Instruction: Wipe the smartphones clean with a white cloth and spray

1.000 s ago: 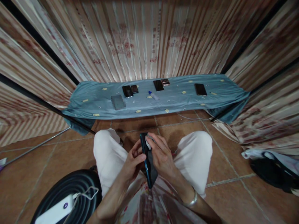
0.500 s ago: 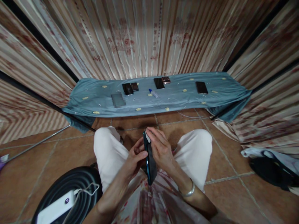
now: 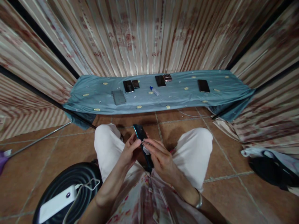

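A dark phone with a teal edge [image 3: 140, 133] is held upright over my lap, between my knees in white trousers. My left hand [image 3: 129, 150] grips its left side. My right hand [image 3: 160, 156] is against its right side and pinches a small white cloth [image 3: 146, 151] to the phone's face. The lower end of the phone is hidden between my hands.
A low bench under a blue-grey cloth [image 3: 177, 96] runs along the curtain wall, with several phones [image 3: 128, 86] and a small blue-capped bottle [image 3: 154, 91] on it. A black round stool with a white power bank [image 3: 57, 203] sits at lower left. A dark bag [image 3: 271, 169] lies at right.
The phone's top has tilted left and away from me. My right hand with the cloth has slid down from the phone's top end to its middle.
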`<state>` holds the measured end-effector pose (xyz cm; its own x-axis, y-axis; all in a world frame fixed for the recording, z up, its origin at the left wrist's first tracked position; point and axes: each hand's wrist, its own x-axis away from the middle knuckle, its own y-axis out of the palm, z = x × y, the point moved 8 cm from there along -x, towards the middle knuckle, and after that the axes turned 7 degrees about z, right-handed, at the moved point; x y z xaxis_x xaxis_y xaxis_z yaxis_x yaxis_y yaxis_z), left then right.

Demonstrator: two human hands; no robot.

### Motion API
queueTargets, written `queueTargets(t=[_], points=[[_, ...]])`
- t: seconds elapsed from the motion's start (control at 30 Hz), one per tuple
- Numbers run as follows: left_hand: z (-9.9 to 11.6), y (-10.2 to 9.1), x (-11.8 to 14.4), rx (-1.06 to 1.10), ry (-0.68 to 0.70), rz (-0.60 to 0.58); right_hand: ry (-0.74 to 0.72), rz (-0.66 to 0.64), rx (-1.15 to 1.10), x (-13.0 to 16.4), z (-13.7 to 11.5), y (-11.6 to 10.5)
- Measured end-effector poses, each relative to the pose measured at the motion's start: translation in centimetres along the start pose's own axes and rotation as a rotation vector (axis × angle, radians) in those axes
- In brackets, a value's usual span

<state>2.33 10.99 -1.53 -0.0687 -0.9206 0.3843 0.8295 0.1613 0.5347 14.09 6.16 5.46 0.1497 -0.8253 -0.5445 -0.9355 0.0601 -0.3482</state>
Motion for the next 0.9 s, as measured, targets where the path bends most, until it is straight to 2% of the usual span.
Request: queueTargets(t=[0.1, 0.2, 0.3, 0.43, 0.5, 0.7, 0.9], points=[[0.0, -0.5, -0.6, -0.016, 0.013, 0.065, -0.021, -0.038, 0.002, -0.2, -0.2, -0.2], [0.4, -0.8, -1.2, 0.0, 0.074, 0.138, -0.08, -0.07, 0.107, -0.4, -0.7, 0.0], [0.9, -0.9, -1.6, 0.0, 0.123, 0.159, -0.119, -0.1, 0.236, 0.0, -1.1, 0.2], [1.5, -1.3, -2.2, 0.013, 0.114, 0.164, -0.158, -0.157, 0.312, 1.1, -1.7, 0.3], [1.6, -1.6, -2.3, 0.057, 0.102, 0.168, -0.192, -0.118, 0.304, 1.3, -2.2, -0.1], [0.3, -1.3, -2.1, 0.145, -0.1, 0.126, -0.213, -0.001, 0.216, 1.6, -2.6, -0.6], [1.0, -0.9, -1.8, 0.203, -0.071, 0.097, -0.129, 0.12, 0.129, 2.0, -1.3, -1.3]])
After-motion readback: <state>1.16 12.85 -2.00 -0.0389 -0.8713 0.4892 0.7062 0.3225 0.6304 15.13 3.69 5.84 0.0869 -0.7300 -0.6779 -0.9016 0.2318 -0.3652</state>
